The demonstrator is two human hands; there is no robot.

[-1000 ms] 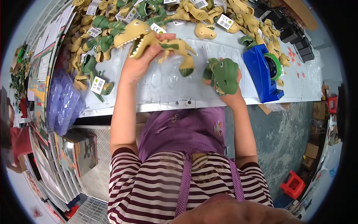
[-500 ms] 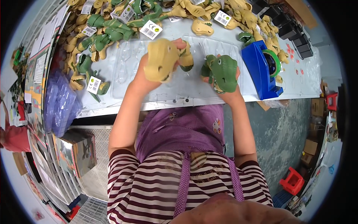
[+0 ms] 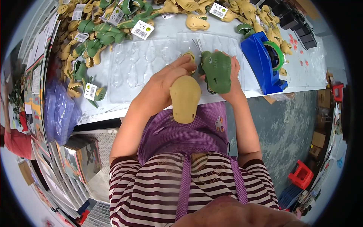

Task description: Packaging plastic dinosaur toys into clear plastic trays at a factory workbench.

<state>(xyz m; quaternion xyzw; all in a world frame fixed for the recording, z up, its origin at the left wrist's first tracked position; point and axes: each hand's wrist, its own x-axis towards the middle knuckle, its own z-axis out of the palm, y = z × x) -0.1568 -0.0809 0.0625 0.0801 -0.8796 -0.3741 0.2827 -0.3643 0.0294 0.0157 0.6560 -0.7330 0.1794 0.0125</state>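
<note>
My left hand (image 3: 160, 87) is closed around a tan toy dinosaur (image 3: 185, 100), whose broad head hangs past the table's front edge toward me. The far end of that toy shows beyond my fingertips; my hand covers its middle. In my right hand (image 3: 235, 77) is a green toy dinosaur (image 3: 219, 72), its big head facing me and its lower body hidden. A white tag stands up behind the green one. Both toys are close together over a clear plastic blister tray (image 3: 132, 62) with moulded hollows, lying on the white table (image 3: 306, 81).
Tan and green toy dinosaurs (image 3: 109, 36) with white tags are heaped along the table's back and left. A blue tape dispenser (image 3: 257, 64) with green tape stands at right. Clear plastic shells (image 3: 62, 109) stack at left. Black boxes (image 3: 297, 26) line the far right; a red stool (image 3: 301, 174) is on the floor.
The tan toy has moved right and toward me, its head turning downward past the table edge. My left hand has turned over it. The green toy has shifted slightly left and away from me.
</note>
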